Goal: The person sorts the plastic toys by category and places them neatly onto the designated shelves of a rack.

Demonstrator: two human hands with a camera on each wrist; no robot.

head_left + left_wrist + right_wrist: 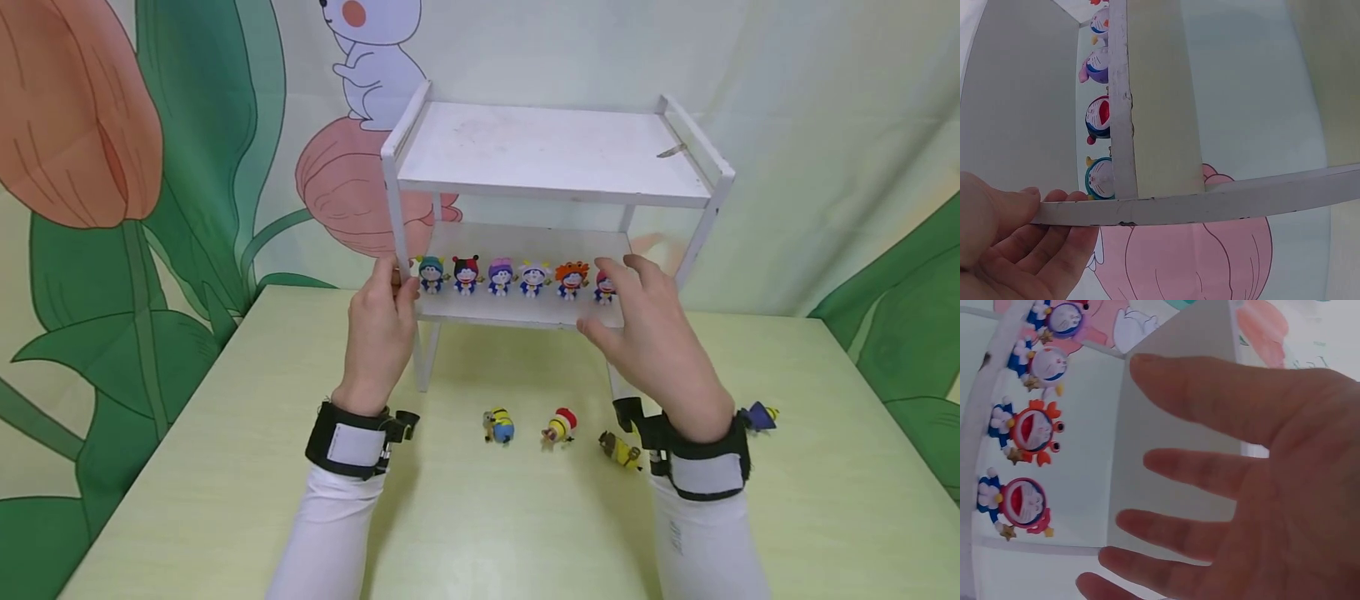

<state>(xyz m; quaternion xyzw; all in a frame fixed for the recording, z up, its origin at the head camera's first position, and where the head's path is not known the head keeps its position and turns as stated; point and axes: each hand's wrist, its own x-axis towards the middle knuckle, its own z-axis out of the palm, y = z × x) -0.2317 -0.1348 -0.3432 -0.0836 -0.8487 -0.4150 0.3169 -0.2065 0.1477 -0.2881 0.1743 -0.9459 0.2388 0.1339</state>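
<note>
Plastic figurines, chipped painted shelf

White shelf unit, dark-chipped along its edges; blue-and-white figurines, their caps teal, red-and-black, purple, white, orange and pink. Tabletop: pale yellow-green, bearing a yellow-and-blue figure, a red-and-yellow figure, a brown-and-yellow figure and a purple-and-yellow figure. Backdrop: orange tulip, green leaves.
</note>
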